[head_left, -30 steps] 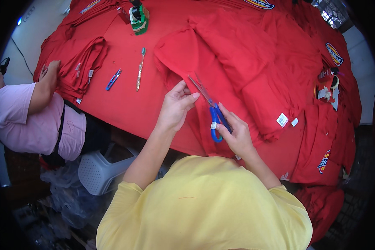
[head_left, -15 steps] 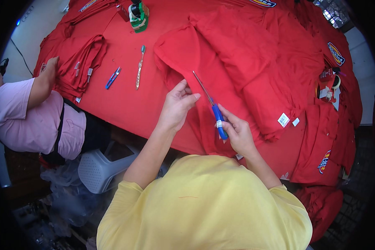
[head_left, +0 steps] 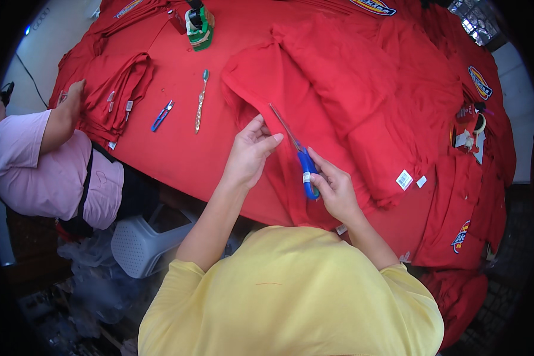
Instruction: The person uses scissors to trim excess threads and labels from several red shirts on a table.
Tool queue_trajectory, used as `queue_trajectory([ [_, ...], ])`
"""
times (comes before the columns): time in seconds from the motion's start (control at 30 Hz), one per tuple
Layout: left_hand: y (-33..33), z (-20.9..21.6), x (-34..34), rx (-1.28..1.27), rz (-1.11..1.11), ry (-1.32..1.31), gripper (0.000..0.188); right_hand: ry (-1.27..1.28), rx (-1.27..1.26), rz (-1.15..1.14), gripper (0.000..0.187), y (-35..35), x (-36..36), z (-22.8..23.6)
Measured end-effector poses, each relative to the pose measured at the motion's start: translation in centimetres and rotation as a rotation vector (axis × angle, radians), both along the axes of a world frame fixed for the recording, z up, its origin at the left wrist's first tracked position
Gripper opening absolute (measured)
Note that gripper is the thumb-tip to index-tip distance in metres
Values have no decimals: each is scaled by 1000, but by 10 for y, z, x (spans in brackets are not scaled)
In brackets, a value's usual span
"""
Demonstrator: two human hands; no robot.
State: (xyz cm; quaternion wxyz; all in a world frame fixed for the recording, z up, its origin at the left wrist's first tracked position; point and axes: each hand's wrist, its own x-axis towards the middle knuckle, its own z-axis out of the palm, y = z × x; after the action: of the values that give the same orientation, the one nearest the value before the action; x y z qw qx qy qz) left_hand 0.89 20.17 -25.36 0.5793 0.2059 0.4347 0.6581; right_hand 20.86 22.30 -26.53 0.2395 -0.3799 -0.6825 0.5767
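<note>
My right hand (head_left: 338,188) is closed around the blue handles of a pair of scissors (head_left: 308,169). Their narrow metal blades point up and left across the red cloth and look nearly together. Just left of the blades, my left hand (head_left: 249,151) has its fingers curled at the edge of a red garment (head_left: 288,89), thumb on the near side; part of its grip is hidden. The garment lies loosely folded in front of me, with white tags (head_left: 404,180) at its lower right.
Left of my hands lie a toothbrush (head_left: 202,101) and small blue thread snips (head_left: 162,115). A green tape dispenser (head_left: 202,35) stands farther back. At left, a person in a pink shirt (head_left: 32,145) is beside stacked red garments (head_left: 110,83) and a grey stool (head_left: 133,240). More red garments (head_left: 448,207) are at right.
The scissors and my right hand have shifted slightly left, bringing the blades nearer my left fingers. My left hand stays at the garment's edge. The whole view has tilted a little.
</note>
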Motion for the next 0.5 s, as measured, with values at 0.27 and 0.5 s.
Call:
queue_trajectory([
  [0.27,10,-2,-7,37,78,-93,30,-60,341,17,50,3,-3,-3],
  [0.5,10,-8,-7,8,13,-28,35,-93,357,0,51,5,-5,1],
])
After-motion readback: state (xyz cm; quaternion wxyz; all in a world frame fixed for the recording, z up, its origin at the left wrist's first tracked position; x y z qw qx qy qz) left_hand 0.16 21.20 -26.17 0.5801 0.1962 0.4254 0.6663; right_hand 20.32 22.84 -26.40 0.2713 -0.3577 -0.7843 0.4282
